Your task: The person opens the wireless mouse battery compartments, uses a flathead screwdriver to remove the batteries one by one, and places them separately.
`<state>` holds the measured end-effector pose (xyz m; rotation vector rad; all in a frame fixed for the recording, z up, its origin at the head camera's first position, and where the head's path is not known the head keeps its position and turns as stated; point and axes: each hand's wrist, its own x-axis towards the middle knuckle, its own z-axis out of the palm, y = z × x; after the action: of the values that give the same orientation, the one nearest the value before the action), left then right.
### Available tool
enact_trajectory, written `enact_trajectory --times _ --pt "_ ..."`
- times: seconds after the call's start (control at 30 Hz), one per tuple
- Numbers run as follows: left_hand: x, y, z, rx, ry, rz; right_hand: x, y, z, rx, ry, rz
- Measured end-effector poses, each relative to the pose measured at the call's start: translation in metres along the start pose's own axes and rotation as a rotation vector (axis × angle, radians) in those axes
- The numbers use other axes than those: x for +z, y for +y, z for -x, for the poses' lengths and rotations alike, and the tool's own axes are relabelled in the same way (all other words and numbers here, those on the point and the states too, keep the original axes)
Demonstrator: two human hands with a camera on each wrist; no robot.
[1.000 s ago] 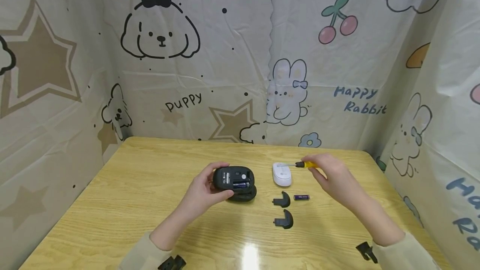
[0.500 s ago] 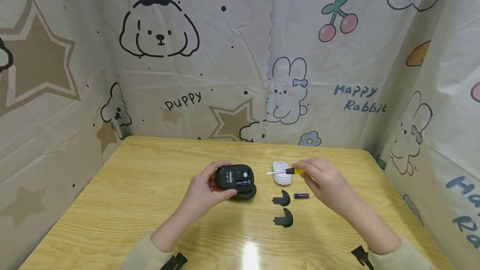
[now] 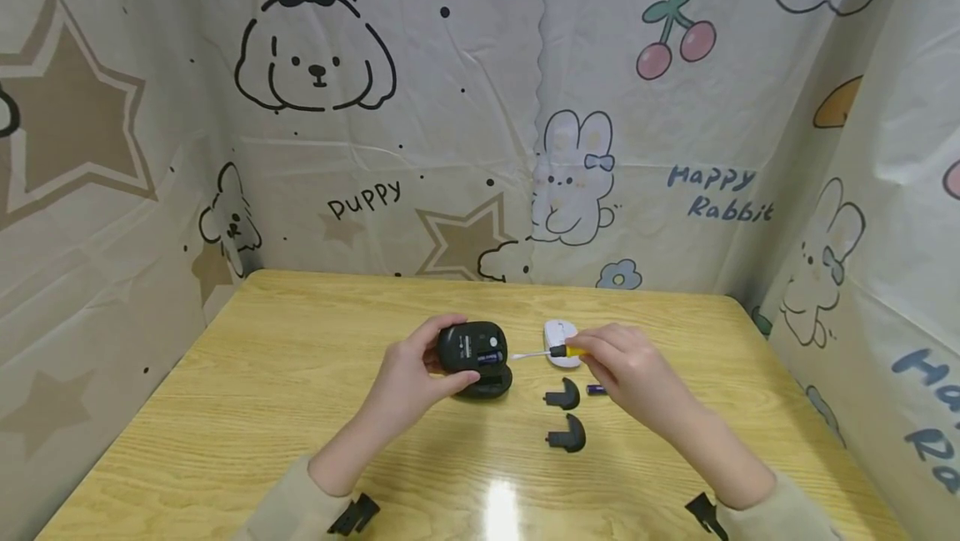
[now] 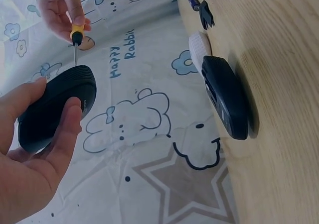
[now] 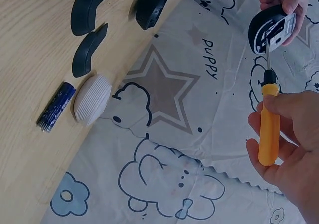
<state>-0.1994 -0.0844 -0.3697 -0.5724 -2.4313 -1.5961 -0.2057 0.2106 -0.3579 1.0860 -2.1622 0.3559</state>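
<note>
Left hand gripping black mouse, right hand holding screwdriver

left hand grips black mouse, thumb on its side | right hand pinches yellow-handled screwdriver, tip at mouse's upper edge | second black mouse on wooden table, white mouse just beside | battery further off

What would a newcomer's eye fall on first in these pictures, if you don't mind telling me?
Probably the black mouse that the left hand holds underside-up above mid-table, with the yellow-handled screwdriver in the right hand pointing at its battery bay. Next, the white mouse behind the screwdriver and two black covers on the wooden table.
</note>
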Motion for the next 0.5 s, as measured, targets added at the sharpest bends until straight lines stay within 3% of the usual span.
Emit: enact_trajectory --times 0.5 --pt "0.0039 -0.0001 -0.0004 0.058 -0.008 -0.061 0.0059 -0.0003 -0.0012 -0.017 0.0 0.005"
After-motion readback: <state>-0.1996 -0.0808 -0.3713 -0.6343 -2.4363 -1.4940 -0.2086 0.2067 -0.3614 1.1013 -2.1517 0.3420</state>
